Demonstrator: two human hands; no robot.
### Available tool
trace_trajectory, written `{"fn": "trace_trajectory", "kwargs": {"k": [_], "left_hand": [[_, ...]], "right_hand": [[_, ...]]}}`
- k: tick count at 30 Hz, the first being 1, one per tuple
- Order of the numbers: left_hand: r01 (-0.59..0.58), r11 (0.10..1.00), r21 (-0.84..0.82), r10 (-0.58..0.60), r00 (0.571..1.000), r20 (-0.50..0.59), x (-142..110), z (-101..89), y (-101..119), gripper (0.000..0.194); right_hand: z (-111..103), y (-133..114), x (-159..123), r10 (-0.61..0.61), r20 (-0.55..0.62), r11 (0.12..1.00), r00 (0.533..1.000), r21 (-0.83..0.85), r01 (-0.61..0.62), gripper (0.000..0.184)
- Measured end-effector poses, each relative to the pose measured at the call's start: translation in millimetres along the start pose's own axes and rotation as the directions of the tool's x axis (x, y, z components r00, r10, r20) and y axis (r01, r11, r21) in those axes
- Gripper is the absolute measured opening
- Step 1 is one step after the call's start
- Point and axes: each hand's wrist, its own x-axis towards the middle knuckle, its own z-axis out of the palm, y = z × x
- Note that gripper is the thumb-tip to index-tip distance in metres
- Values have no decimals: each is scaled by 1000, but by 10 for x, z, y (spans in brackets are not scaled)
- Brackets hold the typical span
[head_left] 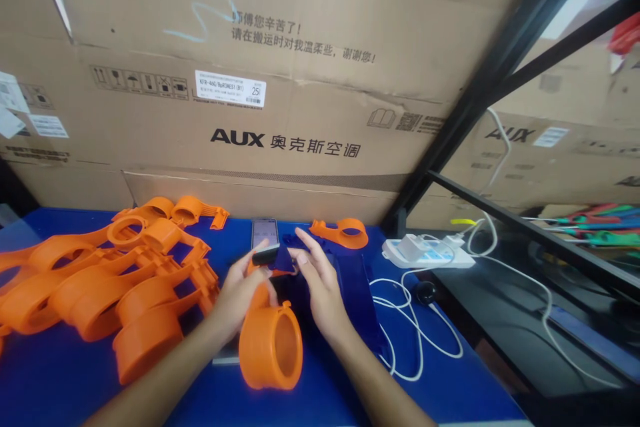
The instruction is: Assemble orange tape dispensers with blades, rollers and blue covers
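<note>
My left hand (243, 292) is wrapped round an orange plastic tape dispenser (271, 345), whose wide round hub faces me above the blue table (75, 387). At the dispenser's far end sit a small black part (265, 255) and a dark blue piece (283, 259). My right hand (316, 280) has its fingers stretched out and touches the dark blue piece from the right. A phone (263, 231) lies flat on the table just behind both hands.
A heap of several orange dispensers (115, 273) fills the table's left side, and one more (343, 232) lies behind my right hand. Large cardboard boxes (260, 80) wall the back. A white power strip (427, 252) with white cables (425, 333) sits right, beside a black metal frame (500, 80).
</note>
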Motion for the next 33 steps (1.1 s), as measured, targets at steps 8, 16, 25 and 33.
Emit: {"fn": "trace_trajectory", "kwargs": {"k": [8, 16, 25, 33], "left_hand": [[135, 987, -85, -119, 978, 171, -63, 66, -12, 111], [100, 985, -143, -75, 982, 175, -56, 57, -58, 90], [66, 997, -33, -60, 985, 164, 6, 20, -23, 79], [36, 996, -86, -24, 990, 137, -53, 87, 29, 67]], "right_hand": [[-81, 6, 57, 145, 218, 953, 965, 232, -196, 42], [64, -46, -5, 162, 149, 951, 975, 242, -195, 40], [82, -19, -10, 143, 148, 965, 979, 200, -172, 38], [49, -64, 0, 49, 132, 998, 990, 32, -54, 31]]}}
